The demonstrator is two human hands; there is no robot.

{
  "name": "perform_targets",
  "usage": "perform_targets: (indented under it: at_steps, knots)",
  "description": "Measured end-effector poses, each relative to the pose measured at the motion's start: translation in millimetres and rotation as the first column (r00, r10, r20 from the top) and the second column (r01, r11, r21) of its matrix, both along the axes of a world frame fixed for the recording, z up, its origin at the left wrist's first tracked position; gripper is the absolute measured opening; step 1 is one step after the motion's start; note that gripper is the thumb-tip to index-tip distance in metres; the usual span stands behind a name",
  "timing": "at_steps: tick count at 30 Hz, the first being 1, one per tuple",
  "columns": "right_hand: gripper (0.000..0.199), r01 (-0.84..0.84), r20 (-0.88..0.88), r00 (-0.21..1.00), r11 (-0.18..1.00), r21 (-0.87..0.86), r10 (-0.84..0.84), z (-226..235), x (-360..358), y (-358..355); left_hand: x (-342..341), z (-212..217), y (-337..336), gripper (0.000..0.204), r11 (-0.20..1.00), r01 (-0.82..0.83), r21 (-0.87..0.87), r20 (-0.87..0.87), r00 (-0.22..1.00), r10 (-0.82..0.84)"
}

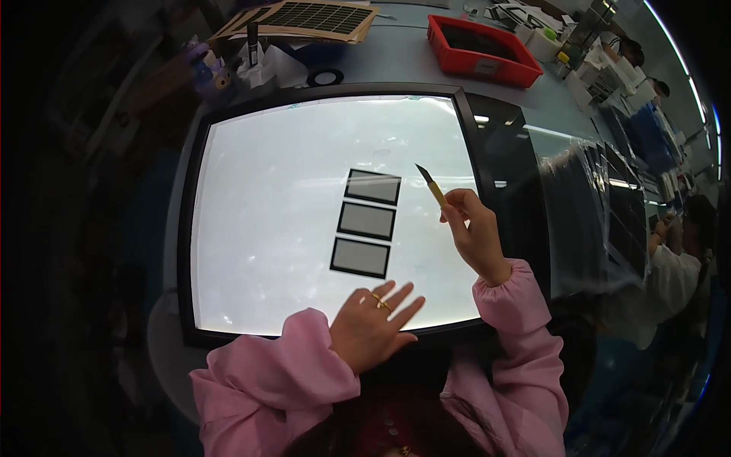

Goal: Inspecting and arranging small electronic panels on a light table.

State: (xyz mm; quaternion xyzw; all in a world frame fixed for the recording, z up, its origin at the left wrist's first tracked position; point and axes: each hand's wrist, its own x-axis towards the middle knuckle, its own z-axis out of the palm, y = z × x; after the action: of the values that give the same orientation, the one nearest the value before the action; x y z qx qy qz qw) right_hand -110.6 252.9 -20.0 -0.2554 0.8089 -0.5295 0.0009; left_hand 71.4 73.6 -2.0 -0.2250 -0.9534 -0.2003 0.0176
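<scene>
Between its thumb and fingers, my right hand (478, 232) holds a craft knife (434, 189) with a yellow handle. The dark pointed blade slants up and to the left, over the lit white surface of a light box (259, 206). Three grey rectangular panels with black borders lie there in a slightly tilted column: a far one (373, 187), a middle one (366, 221) and a near one (360, 257). Just below the near panel, my left hand (375, 324) is open with fingers spread, holding nothing. Whether it touches the surface I cannot tell.
A black frame (185, 266) rims the light box. Beyond it are a red bin (487, 67), a black tape roll (326, 77), a black marker (253, 44) and patterned sheets (316, 19). Plastic-wrapped dark panels (601, 206) stand at the right, near another person (674, 266).
</scene>
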Motion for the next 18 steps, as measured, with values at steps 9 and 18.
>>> perform_targets:
  at_steps: [9,18]
  knots:
    - [0.012,-0.097,0.366,0.912,0.963,-0.25,0.187,-11,-13,-35,-103,-38,-109,0.029,0.839,-0.432,0.331,-0.118,0.863,0.49]
    - [0.024,-0.024,0.445,0.88,0.95,-0.311,0.168,-7,-9,-36,-141,-61,-103,0.017,0.883,-0.355,0.307,-0.207,0.881,0.426]
